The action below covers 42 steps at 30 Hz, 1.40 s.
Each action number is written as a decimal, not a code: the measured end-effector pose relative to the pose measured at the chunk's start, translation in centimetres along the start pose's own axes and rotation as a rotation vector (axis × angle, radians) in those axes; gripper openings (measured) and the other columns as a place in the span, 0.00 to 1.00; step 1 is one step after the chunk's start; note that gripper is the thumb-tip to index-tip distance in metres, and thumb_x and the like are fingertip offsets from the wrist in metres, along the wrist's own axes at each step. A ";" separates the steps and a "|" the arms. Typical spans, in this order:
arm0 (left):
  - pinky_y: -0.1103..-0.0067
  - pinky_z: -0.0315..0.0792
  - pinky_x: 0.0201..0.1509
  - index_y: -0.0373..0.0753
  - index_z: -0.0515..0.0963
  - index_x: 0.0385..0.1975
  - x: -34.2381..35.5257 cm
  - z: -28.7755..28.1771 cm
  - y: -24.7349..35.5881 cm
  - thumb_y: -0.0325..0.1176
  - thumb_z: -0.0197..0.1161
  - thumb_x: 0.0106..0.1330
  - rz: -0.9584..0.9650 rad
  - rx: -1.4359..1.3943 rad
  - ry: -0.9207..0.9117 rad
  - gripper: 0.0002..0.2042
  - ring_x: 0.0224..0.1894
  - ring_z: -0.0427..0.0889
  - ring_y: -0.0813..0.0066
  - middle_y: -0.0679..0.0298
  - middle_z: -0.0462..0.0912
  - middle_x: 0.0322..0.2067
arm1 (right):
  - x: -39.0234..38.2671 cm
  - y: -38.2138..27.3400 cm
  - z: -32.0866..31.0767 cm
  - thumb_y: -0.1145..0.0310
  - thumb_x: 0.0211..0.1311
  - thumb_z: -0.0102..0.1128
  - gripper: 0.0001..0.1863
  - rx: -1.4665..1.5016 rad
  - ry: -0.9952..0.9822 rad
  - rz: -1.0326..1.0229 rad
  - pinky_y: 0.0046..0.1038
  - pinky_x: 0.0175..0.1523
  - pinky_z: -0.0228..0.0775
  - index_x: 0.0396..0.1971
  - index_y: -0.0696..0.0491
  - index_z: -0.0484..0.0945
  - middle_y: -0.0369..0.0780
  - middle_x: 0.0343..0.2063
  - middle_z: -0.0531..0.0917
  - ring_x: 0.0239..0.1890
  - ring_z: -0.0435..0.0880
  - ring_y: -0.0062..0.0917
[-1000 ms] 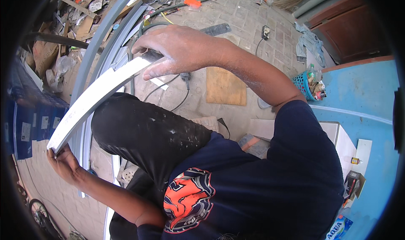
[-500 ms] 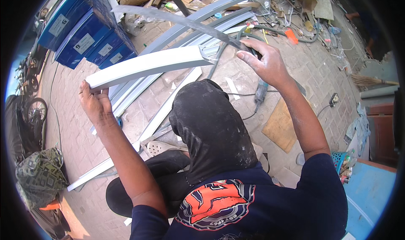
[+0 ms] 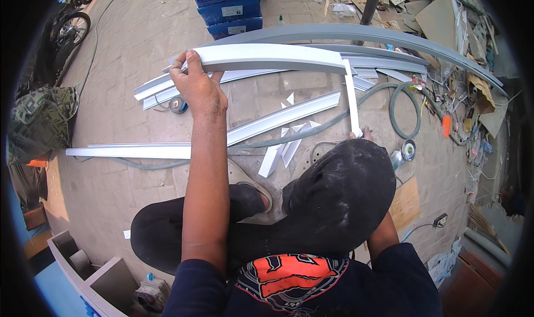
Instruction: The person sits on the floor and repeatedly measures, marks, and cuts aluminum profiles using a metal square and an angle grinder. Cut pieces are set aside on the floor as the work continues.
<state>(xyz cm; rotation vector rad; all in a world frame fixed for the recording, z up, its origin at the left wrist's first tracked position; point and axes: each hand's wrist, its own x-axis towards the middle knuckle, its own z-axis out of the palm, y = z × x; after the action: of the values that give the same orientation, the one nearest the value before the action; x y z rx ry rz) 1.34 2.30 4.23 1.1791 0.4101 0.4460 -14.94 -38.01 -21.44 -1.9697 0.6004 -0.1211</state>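
My left hand (image 3: 198, 89) grips the left end of a short white trim profile (image 3: 272, 55), fingers behind and thumb on its upper edge, holding it above the floor. From the profile's right end a narrow white strip (image 3: 351, 97) runs down toward me. My right hand (image 3: 361, 133) is closed on that strip's lower end; my raised knee hides most of this hand. Beneath, several long white and grey trim lengths (image 3: 289, 114) lie on the paving, with small white offcuts (image 3: 291, 149) near my shoes.
Blue boxes (image 3: 232, 11) are stacked at the back. A grey-green hose (image 3: 394, 116) coils on the right near an angle grinder (image 3: 408, 150) and a brown board (image 3: 405, 203). Scrap (image 3: 439, 22) is heaped at far right. A tape measure (image 3: 178, 105) lies by the left trim ends.
My view has turned. My right hand has come down from beside the profile to behind my knee, the strip in it now upright. The left still holds the profile.
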 end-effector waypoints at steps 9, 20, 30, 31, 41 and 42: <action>0.42 0.72 0.76 0.39 0.68 0.63 -2.1 -2.9 -10.5 0.41 0.67 0.80 -0.435 -0.112 -0.316 0.21 0.67 0.75 0.52 0.49 0.73 0.61 | 5.1 -19.6 3.7 0.53 0.75 0.72 0.30 1.137 -0.228 0.221 0.39 0.60 0.86 0.66 0.55 0.74 0.44 0.56 0.83 0.62 0.85 0.35; 0.69 0.82 0.57 0.29 0.72 0.73 3.1 -0.3 -4.3 0.56 0.75 0.68 -0.447 0.753 -1.292 0.43 0.45 0.90 0.69 0.52 0.89 0.51 | 8.2 -28.2 8.7 0.52 0.79 0.67 0.33 0.869 -0.723 -0.144 0.33 0.53 0.92 0.69 0.61 0.70 0.48 0.55 0.85 0.57 0.90 0.32; 0.71 0.83 0.43 0.32 0.70 0.69 5.6 -17.1 6.2 0.49 0.70 0.74 -0.483 1.098 -0.536 0.33 0.37 0.86 0.72 0.56 0.83 0.39 | -8.8 -12.0 29.3 0.57 0.64 0.75 0.18 -0.432 -1.006 -1.139 0.44 0.49 0.78 0.45 0.54 0.83 0.45 0.41 0.82 0.47 0.85 0.41; 0.72 0.83 0.40 0.32 0.71 0.65 5.0 -17.9 6.2 0.49 0.69 0.75 -0.512 1.034 -0.471 0.30 0.36 0.85 0.73 0.58 0.81 0.37 | -9.6 -11.4 30.4 0.57 0.63 0.76 0.19 -0.449 -0.972 -1.182 0.44 0.48 0.78 0.45 0.54 0.82 0.45 0.41 0.81 0.47 0.84 0.41; 0.73 0.76 0.38 0.38 0.79 0.47 6.3 -15.0 9.2 0.79 0.45 0.77 -0.384 0.511 -0.277 0.41 0.31 0.79 0.74 0.65 0.77 0.30 | -10.6 -15.6 27.4 0.61 0.70 0.73 0.19 -0.207 -0.940 -0.778 0.49 0.53 0.79 0.52 0.55 0.79 0.51 0.48 0.83 0.50 0.86 0.53; 0.76 0.76 0.37 0.38 0.79 0.49 6.1 -15.0 9.8 0.77 0.49 0.77 -0.327 0.446 -0.318 0.39 0.32 0.80 0.76 0.65 0.77 0.32 | -9.6 -16.8 26.3 0.61 0.70 0.73 0.19 -0.159 -0.847 -0.801 0.48 0.53 0.79 0.52 0.56 0.80 0.51 0.48 0.83 0.49 0.86 0.53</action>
<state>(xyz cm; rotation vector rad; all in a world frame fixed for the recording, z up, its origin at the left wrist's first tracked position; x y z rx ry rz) -2.55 20.44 8.09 1.5514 0.4266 -0.1281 -8.39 -6.23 -17.51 -2.0666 -0.7506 0.2723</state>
